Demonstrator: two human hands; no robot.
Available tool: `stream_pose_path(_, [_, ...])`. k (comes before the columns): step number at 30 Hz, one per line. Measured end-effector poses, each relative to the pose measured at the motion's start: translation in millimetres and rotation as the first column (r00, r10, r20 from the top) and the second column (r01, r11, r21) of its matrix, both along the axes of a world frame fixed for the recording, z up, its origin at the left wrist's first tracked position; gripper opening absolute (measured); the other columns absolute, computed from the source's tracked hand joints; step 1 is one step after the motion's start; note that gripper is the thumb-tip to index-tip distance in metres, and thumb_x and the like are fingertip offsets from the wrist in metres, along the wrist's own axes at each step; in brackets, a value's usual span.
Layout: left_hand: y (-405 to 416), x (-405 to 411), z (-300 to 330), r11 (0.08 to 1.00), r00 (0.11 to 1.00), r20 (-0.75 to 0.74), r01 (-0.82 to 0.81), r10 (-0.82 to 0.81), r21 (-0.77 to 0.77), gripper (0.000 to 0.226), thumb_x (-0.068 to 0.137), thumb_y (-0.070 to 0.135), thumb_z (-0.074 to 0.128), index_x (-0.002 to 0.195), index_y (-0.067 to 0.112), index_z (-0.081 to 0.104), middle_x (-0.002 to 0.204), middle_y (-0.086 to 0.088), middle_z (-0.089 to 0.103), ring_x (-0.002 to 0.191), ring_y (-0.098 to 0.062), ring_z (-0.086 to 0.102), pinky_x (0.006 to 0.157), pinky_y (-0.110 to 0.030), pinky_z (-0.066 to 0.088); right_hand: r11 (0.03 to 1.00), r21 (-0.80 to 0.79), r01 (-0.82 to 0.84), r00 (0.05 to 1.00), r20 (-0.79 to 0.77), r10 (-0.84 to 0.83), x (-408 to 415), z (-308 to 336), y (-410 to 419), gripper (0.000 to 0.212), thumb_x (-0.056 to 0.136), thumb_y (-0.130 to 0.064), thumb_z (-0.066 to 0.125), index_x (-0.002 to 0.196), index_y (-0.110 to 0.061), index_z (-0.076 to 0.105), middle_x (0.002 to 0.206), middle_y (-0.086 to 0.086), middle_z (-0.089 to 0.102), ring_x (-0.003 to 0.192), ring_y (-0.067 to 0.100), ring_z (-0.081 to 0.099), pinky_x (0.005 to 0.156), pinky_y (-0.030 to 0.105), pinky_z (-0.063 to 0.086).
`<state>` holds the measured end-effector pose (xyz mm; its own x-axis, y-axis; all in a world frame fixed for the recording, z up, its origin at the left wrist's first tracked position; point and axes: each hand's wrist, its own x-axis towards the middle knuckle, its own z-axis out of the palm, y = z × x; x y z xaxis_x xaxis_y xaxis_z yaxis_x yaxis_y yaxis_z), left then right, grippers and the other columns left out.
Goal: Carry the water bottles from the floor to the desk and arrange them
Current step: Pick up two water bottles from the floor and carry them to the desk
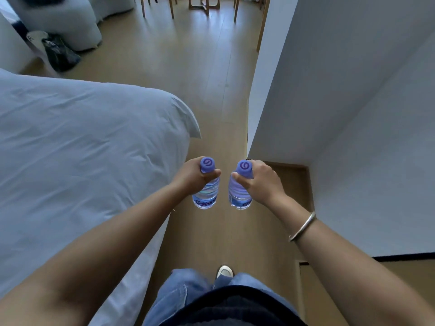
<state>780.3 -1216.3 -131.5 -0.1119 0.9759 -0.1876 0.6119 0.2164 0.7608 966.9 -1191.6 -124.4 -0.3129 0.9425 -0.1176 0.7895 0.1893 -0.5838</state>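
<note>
Your left hand [191, 176] and right hand [260, 181] each grasp a bottle by its neck. Left bottle [206, 194], right bottle [240, 195]. Gripped so high, either may slip while you walk.

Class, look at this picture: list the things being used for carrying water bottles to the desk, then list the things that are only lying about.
In use:
left bottle
right bottle
left hand
right hand

Lying about:
bed
black bag
chair legs

Soft, cool daylight lit my view evenly; shadows stayed faint, the wide lens bent the wall [353, 90] at right, far furniture blurred slightly
</note>
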Motion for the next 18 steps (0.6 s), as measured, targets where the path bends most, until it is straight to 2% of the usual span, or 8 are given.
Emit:
stream_pose_path(5, [72, -15, 4, 1.0, 1.0, -0.008, -0.006, 0.006, 0.001, 0.028, 0.085, 0.028, 0.065, 0.087, 0.0, 0.063, 0.076, -0.008, 0.058, 0.071, -0.019, 0.051, 0.066, -0.031, 0.039, 1.0, -0.008, -0.024, 1.0, -0.015, 0.024, -13, 0, 73, 0.034, 0.087, -0.047, 0.055, 0.085, -0.013, 0.057, 0.084, 0.002, 0.053, 0.075, 0.019, 0.053, 0.068, 0.035, 0.045])
stream_pose_path(11, [169, -53, -4, 1.0, 1.0, -0.016, 0.019, -0.019, -0.009, 0.027, 0.085, 0.03, 0.064, 0.084, 0.002, 0.063, 0.071, -0.005, 0.056, 0.069, -0.019, 0.05, 0.066, -0.031, 0.039, 1.0, -0.029, -0.006, 1.0, -0.021, 0.006, -48, -9, 166, 0.033, 0.087, -0.046, 0.056, 0.085, -0.013, 0.057, 0.084, 0.002, 0.054, 0.075, 0.018, 0.052, 0.064, 0.027, 0.037])
stream_pose_path(18, [309, -110, -4, 0.996, 0.996, -0.031, 0.086, -0.086, -0.025, 0.029, 0.085, 0.031, 0.064, 0.087, 0.003, 0.062, 0.079, -0.01, 0.061, 0.074, -0.022, 0.053, 0.072, -0.037, 0.046, 0.998, -0.045, 0.04, 0.999, -0.02, -0.041, -113, -10, 297, 0.029, 0.087, -0.044, 0.057, 0.084, -0.015, 0.058, 0.083, 0.002, 0.055, 0.075, 0.02, 0.052, 0.063, 0.026, 0.035])
